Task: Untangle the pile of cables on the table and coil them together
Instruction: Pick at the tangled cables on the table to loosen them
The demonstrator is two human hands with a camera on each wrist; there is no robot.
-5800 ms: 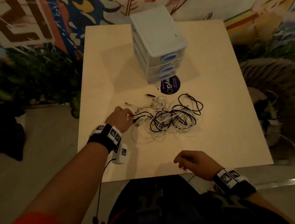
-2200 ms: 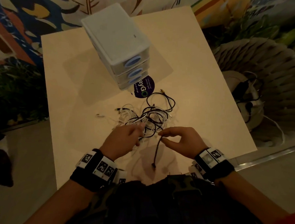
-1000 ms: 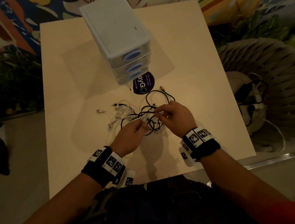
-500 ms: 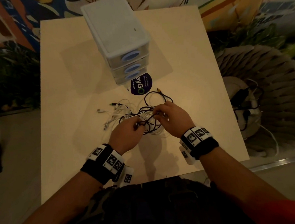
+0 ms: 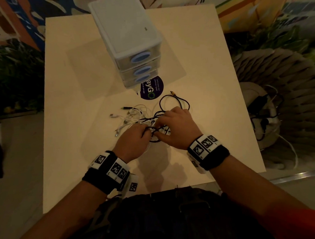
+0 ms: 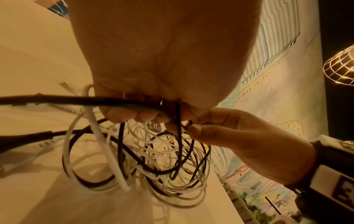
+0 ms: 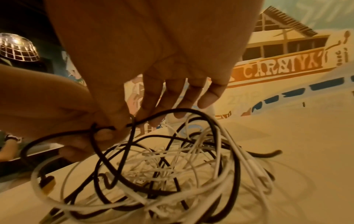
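Black cable [image 5: 174, 105] and white leads lie knotted in one pile [image 5: 146, 119] mid-table [image 5: 76, 104], in front of the drawer unit [image 5: 129, 39]. Left hand [image 5: 134, 140] and right hand [image 5: 177, 127] both pinch black strands above it. Pulling hard risks tightening the knot, or dragging the pile off the near edge

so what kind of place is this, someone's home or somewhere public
Probably a public lounge or cafe corner rather than a home: a painted mural wall, wire-cage pendant lamps, and a round purple table sticker about keeping pantries clean.
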